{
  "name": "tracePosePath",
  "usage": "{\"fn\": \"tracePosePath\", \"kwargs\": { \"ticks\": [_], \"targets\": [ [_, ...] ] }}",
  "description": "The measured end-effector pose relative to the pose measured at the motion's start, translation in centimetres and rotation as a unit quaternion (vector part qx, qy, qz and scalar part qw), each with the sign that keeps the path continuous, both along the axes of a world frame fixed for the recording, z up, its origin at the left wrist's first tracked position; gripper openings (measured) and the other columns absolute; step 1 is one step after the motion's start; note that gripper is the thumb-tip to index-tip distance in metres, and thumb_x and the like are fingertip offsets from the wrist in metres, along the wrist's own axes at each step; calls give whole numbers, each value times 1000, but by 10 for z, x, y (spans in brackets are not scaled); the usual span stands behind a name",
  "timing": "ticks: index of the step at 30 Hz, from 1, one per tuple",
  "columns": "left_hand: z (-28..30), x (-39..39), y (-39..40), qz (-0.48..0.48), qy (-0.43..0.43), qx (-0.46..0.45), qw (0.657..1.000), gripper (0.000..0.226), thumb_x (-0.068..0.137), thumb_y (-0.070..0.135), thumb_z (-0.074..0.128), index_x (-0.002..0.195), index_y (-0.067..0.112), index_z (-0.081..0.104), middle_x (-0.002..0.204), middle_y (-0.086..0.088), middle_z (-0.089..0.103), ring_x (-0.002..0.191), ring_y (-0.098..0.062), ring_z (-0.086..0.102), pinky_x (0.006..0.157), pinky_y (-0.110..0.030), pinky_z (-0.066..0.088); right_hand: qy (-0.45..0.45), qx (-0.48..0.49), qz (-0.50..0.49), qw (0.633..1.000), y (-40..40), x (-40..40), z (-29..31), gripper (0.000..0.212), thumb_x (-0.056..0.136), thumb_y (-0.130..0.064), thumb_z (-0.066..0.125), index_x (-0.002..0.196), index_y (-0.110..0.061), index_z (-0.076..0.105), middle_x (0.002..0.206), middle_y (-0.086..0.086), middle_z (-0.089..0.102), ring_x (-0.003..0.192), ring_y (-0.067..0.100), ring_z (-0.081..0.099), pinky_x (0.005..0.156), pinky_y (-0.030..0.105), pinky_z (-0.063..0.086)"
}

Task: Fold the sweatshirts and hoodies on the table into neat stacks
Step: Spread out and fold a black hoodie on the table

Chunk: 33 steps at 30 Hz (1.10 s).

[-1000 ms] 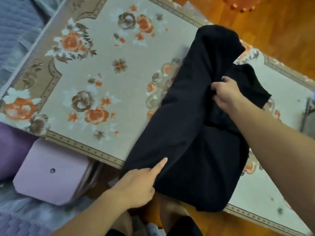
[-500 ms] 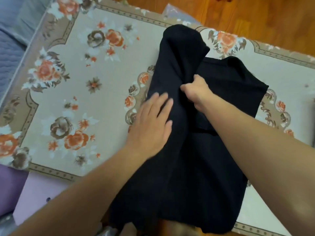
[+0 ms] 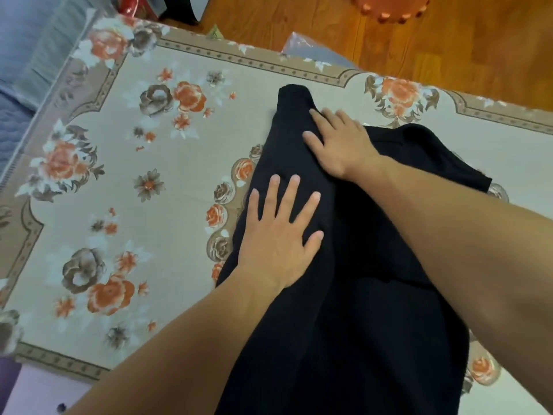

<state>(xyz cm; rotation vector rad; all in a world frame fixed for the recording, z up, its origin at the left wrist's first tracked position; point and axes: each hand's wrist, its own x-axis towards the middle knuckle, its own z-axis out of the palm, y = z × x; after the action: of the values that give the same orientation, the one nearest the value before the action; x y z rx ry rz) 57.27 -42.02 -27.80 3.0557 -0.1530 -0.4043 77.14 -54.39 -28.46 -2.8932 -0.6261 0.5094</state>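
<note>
A black sweatshirt [image 3: 353, 310] lies lengthwise on the table [image 3: 179, 265], which is covered by a beige floral cloth. One side of the garment is folded over along its left edge, running up to a narrow end at the far side. My left hand [image 3: 278, 232] presses flat on that folded part, fingers spread. Just beyond it, my right hand [image 3: 341, 145] lies flat on the upper part of the fold, fingers straight and pointing left. The sweatshirt's near end hangs over the table's front edge.
A wooden floor [image 3: 449, 49] lies beyond the table, with an orange round object [image 3: 392, 7] at the top. A grey-blue quilted surface [image 3: 18, 55] is at the left. A pale purple stool [image 3: 45, 390] sits below the table's near left corner.
My right hand has let go of the bunched fabric and now lies flat farther up the fold. My left hand slid onto the folded part and presses flat.
</note>
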Motion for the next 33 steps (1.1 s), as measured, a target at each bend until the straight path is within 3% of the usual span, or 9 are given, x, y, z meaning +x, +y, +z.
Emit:
{"fn": "tracePosePath", "kwargs": {
  "ticks": [4, 9, 13, 16, 20, 22, 25, 29, 33],
  "targets": [
    [2, 1, -1, 0, 13, 2, 1000, 68, 102, 64, 12, 162, 37, -7, 169, -7, -21, 154, -36, -23, 123, -62, -1, -70, -52, 8, 996, 9, -12, 9, 64, 105, -53, 13, 161, -23, 15, 169, 6, 7, 155, 35, -2, 124, 56, 1],
    [7, 5, 0, -5, 45, 2, 999, 71, 102, 61, 18, 162, 32, -5, 169, -5, -24, 153, -34, -27, 123, -63, -5, -103, 181, -35, 977, -8, -140, 24, 52, 109, -35, 31, 156, -16, 33, 166, 7, 21, 155, 28, 13, 124, 50, 17],
    [12, 10, 12, -45, 90, -32, 994, 75, 102, 55, 29, 162, 31, -10, 167, -3, -28, 151, -33, -31, 122, -62, -10, 75, 44, -52, 995, -28, -203, 19, 60, 108, -47, 21, 162, -32, -1, 170, -2, -7, 156, 25, -8, 126, 48, 6],
    [27, 3, 43, -83, 99, -109, 986, 72, 104, 47, 44, 164, 30, 8, 171, -3, -16, 155, -31, -19, 126, -56, -3, 88, -23, -46, 995, -17, -189, 38, 64, 106, -40, 35, 162, -30, 4, 169, 5, -8, 155, 34, 1, 124, 53, 11],
    [34, -108, 73, -98, 1, -102, 990, 67, 103, 44, 47, 163, 29, 21, 171, -15, -2, 156, -40, -3, 125, -57, 14, -96, 39, -145, 984, -4, -257, 63, 57, 100, -26, 49, 154, -11, 38, 163, 23, 23, 148, 42, 26, 121, 51, 26],
    [22, -187, 79, -79, 20, -77, 994, 67, 102, 45, 47, 163, 31, 20, 171, -16, -3, 156, -42, -3, 123, -60, 19, -123, 55, -76, 988, 7, -332, 57, 56, 97, -23, 50, 151, -9, 42, 162, 24, 24, 149, 43, 24, 121, 53, 23],
    [-2, -266, 83, -98, 72, -41, 992, 65, 104, 51, 35, 163, 32, 16, 171, -15, -1, 156, -44, -5, 120, -64, 24, -39, -34, 22, 998, -14, -416, 22, 61, 102, -38, 45, 159, -24, 26, 169, 11, 11, 154, 40, 8, 121, 59, 17],
    [-12, -285, 76, -110, 81, -3, 991, 66, 104, 56, 21, 163, 35, 2, 170, -17, -3, 155, -45, -12, 123, -64, 10, 41, -98, -207, 973, -47, -438, 0, 62, 106, -49, 26, 161, -33, 1, 169, 9, -4, 155, 38, -5, 124, 58, 7],
    [16, -273, 65, -120, 138, 46, 982, 65, 105, 56, 19, 161, 38, -7, 169, -19, -8, 154, -48, -11, 125, -60, 6, 103, -56, -200, 973, -46, -427, 19, 66, 105, -45, 34, 162, -32, 4, 169, 11, -6, 154, 39, -7, 125, 53, 9]
  ]
}}
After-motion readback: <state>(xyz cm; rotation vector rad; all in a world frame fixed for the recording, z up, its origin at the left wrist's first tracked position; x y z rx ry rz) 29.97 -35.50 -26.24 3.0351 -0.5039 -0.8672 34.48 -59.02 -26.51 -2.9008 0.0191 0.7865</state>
